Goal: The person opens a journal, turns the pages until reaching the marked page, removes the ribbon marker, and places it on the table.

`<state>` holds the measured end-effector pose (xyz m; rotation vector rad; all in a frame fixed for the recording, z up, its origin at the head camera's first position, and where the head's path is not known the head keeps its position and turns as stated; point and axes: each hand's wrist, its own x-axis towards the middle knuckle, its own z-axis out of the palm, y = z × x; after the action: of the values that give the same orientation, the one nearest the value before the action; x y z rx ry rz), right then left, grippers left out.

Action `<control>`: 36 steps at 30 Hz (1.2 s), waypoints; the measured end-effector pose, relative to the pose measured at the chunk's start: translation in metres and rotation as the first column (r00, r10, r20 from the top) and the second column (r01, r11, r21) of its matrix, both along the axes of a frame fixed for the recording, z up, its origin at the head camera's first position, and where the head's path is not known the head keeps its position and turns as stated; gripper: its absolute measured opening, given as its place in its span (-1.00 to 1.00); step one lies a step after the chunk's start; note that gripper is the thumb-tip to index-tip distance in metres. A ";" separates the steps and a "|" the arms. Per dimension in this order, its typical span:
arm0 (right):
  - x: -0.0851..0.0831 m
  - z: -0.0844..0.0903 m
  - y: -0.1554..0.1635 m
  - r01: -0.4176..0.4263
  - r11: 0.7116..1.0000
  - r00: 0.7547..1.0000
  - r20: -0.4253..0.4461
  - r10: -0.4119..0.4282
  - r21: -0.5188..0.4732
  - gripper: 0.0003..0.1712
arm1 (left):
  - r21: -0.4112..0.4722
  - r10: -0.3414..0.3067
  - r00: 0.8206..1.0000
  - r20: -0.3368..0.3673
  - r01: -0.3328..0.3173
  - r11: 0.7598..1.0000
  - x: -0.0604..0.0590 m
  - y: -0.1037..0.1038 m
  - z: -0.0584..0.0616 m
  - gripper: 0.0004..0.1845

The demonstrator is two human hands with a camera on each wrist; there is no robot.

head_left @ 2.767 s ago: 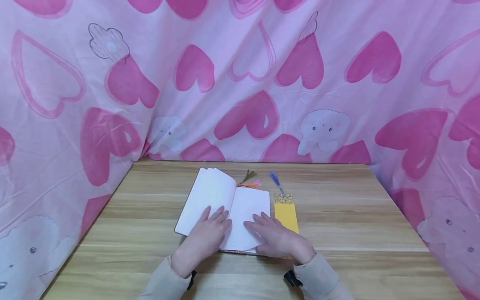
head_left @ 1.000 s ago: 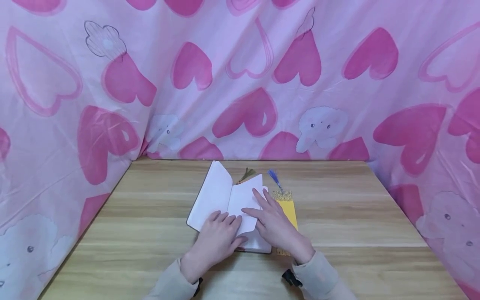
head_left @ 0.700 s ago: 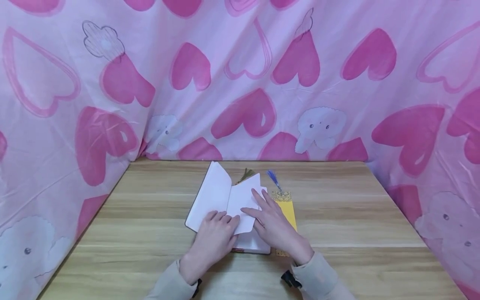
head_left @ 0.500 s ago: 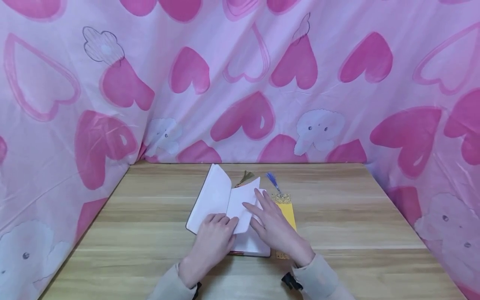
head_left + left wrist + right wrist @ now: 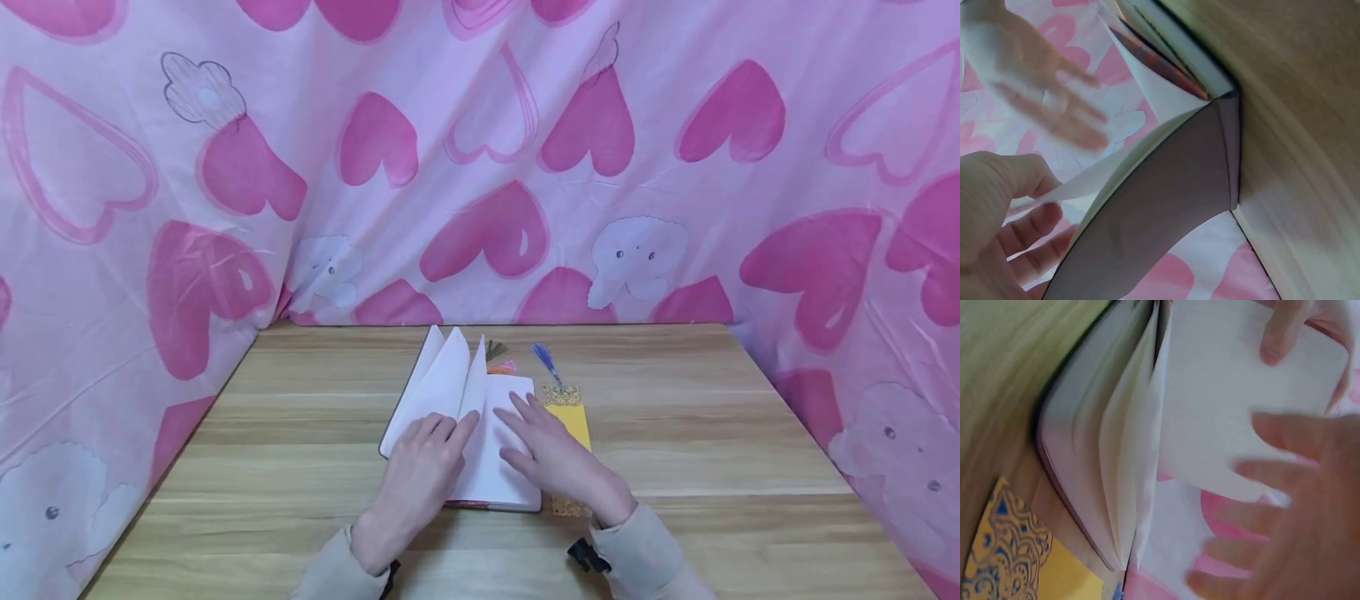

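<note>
A white-paged notebook lies open in the middle of the wooden table. My left hand pinches a turned page between thumb and fingers and holds it upright over the spine; that pinch shows in the left wrist view. My right hand lies with straight fingers on the right-hand page. In the right wrist view the fanned pages stand on edge, with my right fingers blurred in front. A yellow bookmark with a blue tassel lies just right of the notebook.
Orange and green tassels stick out past the notebook's far edge. Pink heart-print cloth walls the table at the back and on both sides. Bare wood lies left and right of the notebook.
The page held by my left hand has swung up and leftward, from lying over the right side to standing upright. My right hand has come off it onto the right-hand page.
</note>
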<state>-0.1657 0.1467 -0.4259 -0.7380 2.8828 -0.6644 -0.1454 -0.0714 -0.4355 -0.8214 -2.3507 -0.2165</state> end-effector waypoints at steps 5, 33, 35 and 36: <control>0.001 -0.003 0.006 -0.129 0.987 0.986 0.118 0.118 0.096 -0.34 | 0.064 -0.023 1.000 -0.018 0.024 0.998 -0.002 0.000 0.003 -0.43; 0.000 -0.014 0.001 -0.135 0.972 0.955 0.287 0.076 0.190 0.12 | -0.266 0.284 0.954 0.093 -0.251 0.931 0.001 -0.015 -0.001 -0.59; -0.002 -0.013 0.001 -0.138 0.968 0.957 0.282 0.075 0.211 0.06 | -0.280 0.306 0.944 0.121 -0.263 0.923 0.001 -0.015 -0.001 -0.59; -0.003 -0.013 0.001 -0.141 0.965 0.958 0.278 0.076 0.222 0.03 | -0.289 0.319 0.939 0.131 -0.272 0.918 0.002 -0.015 0.000 -0.59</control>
<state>-0.1685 0.1475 -0.4385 -0.7063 2.5919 -0.3604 -0.1438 -0.0860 -0.4356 -0.5709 -2.6738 0.1687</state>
